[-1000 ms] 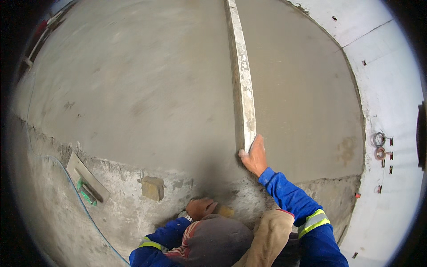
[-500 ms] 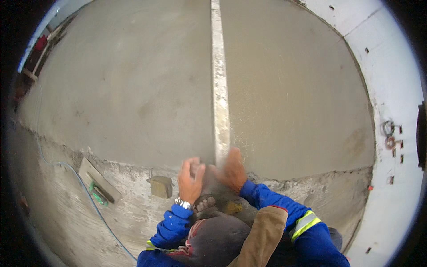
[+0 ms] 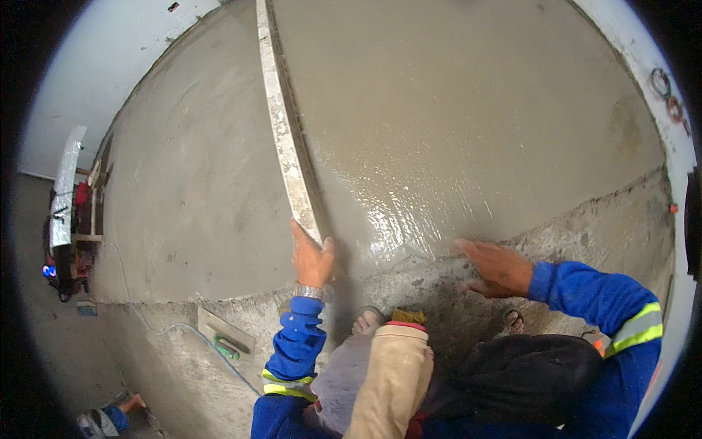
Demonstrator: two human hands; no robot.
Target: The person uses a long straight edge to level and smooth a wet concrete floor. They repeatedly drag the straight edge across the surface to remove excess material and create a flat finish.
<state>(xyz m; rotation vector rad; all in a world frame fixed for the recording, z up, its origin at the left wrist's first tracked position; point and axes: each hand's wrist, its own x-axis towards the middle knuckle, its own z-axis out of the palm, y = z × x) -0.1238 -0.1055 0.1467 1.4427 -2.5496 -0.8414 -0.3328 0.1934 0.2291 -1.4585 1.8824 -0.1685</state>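
Observation:
My left hand [image 3: 312, 256] is closed round the near end of a long, pale, mortar-crusted straightedge [image 3: 285, 139]. The bar lies across a wet grey mortar floor [image 3: 439, 146] and runs away from me, leaning to the left. My right hand [image 3: 497, 269] holds nothing; its fingers are stretched out low over the near edge of the wet layer, and whether they touch it I cannot tell. Right of the straightedge the mortar shines with moisture; left of it the surface looks duller. A rectangular steel trowel [image 3: 241, 335] with a green handle lies on the rough strip to my left.
My feet are on a rough, lower concrete strip [image 3: 453, 314] along the mortar's edge. A yellow lump [image 3: 409, 316] sits by my foot. A blue cord [image 3: 175, 328] runs past the trowel. Dark equipment [image 3: 66, 249] stands far left; another person [image 3: 110, 418] is partly visible lower left.
My right hand has left the straightedge's near end and moved right, while my left hand has taken hold of it. My view has shifted; the bar now appears farther left and more slanted.

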